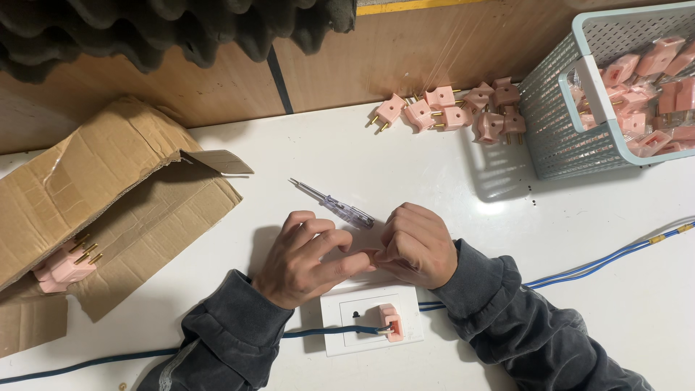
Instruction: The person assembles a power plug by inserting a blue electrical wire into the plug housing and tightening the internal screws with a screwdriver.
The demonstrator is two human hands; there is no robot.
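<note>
My left hand and my right hand meet over the white table, fingertips pinched together on a small thing that the fingers hide. Just behind them lies a clear-handled tester screwdriver, its tip pointing up-left. Below my hands sits a white socket plate with a pink plug pushed into it and a blue cable leading off left.
An open cardboard box at the left holds pink plugs. More pink plugs lie against the wooden back wall. A pale mesh basket of pink plugs stands at the right. Blue wires run off right.
</note>
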